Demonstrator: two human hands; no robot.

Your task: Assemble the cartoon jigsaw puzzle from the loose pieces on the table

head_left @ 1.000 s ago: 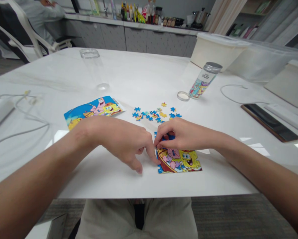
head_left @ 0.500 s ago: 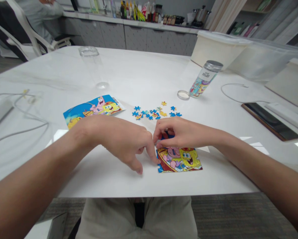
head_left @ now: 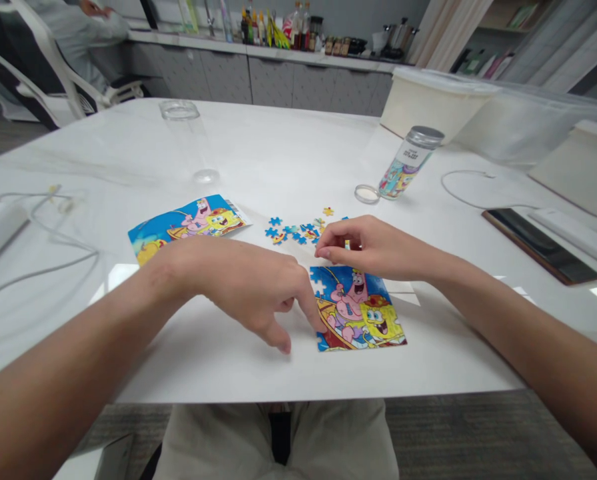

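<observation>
A partly assembled jigsaw puzzle (head_left: 356,313) lies flat near the table's front edge, picturing a pink starfish and a yellow sponge figure on blue. Its left edge is uneven, with knobs and notches. My left hand (head_left: 258,287) is open, index fingertip touching the puzzle's lower left edge, thumb held apart. Just above the puzzle's top edge, my right hand (head_left: 363,247) has thumb and index finger brought together; whether anything is between them is hidden. Loose puzzle pieces (head_left: 298,231), mostly blue, lie in a cluster beyond, some covered by the right hand.
A printed picture sheet (head_left: 193,223) lies left. Behind stand a clear jar (head_left: 183,137), a printed tube with silver lid (head_left: 409,163) and a small round lid (head_left: 367,194). A phone (head_left: 538,243), cables and storage boxes (head_left: 433,107) are right. Someone sits far left (head_left: 78,40).
My right hand has lifted off the puzzle and moved up and slightly right, uncovering the puzzle's blue top part. My left hand stays at the left edge.
</observation>
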